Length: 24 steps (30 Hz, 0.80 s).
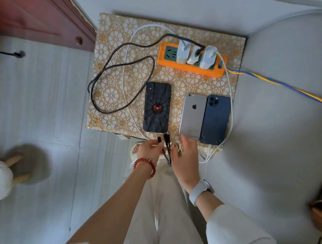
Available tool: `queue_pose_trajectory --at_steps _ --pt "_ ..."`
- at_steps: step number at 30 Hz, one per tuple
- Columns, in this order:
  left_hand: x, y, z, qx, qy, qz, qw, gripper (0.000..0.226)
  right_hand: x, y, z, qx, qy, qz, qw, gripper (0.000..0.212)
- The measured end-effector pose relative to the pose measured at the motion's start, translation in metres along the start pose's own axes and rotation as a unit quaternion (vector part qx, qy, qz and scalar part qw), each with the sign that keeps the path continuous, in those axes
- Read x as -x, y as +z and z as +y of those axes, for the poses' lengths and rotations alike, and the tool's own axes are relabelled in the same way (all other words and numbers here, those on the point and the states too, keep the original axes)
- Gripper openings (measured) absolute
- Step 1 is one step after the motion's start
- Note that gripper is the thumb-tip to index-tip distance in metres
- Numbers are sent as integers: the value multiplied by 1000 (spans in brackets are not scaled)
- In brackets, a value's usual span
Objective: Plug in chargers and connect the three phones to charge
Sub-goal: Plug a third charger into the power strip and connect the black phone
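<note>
Black braided cable [122, 64] end pinched by left hand [151, 149]; right hand [186, 156] spread beside silver phone [193, 116]

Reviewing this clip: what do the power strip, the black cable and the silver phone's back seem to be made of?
Power strip: likely moulded plastic, matte orange, with uniform colour and rounded edges. Black cable: apparently braided fabric sheath, since a fine speckled weave shows along its loops. Silver phone: probably brushed or anodised metal back, judging by its soft grey sheen with a dark logo; painted plastic cannot be ruled out.
</note>
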<state>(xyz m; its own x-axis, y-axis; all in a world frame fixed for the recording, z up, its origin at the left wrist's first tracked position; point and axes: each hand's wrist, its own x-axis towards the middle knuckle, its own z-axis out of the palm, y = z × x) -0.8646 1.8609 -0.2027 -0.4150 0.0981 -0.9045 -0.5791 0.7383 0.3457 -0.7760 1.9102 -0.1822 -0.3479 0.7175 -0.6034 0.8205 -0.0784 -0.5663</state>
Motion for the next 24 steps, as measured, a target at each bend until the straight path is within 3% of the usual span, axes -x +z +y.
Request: queue_pose_trajectory --at_steps 3,7,9,12,17,21,24 --pt "4 -15 -7 57 10 -59 997 19 2 -6 -3 36 -124 47 990 22" --pt "6 -38 -8 125 4 -66 990 22 3 -5 -5 24 -93 -161 982 21" --pt "6 -46 -6 99 15 -79 992 10 5 0 -6 27 -88 -209 974 25" --pt "6 -53 -2 102 21 -104 989 11 7 9 -9 -34 -57 -193 979 22" --pt "4 -59 -2 169 19 -131 977 21 1 10 -21 -243 130 -131 952 24" --pt "0 -62 4 228 -24 -151 961 12 7 4 -23 -239 96 -224 940 27" --pt "-2 -67 12 191 -42 -201 960 12 11 7 -22 -150 34 -199 968 26"
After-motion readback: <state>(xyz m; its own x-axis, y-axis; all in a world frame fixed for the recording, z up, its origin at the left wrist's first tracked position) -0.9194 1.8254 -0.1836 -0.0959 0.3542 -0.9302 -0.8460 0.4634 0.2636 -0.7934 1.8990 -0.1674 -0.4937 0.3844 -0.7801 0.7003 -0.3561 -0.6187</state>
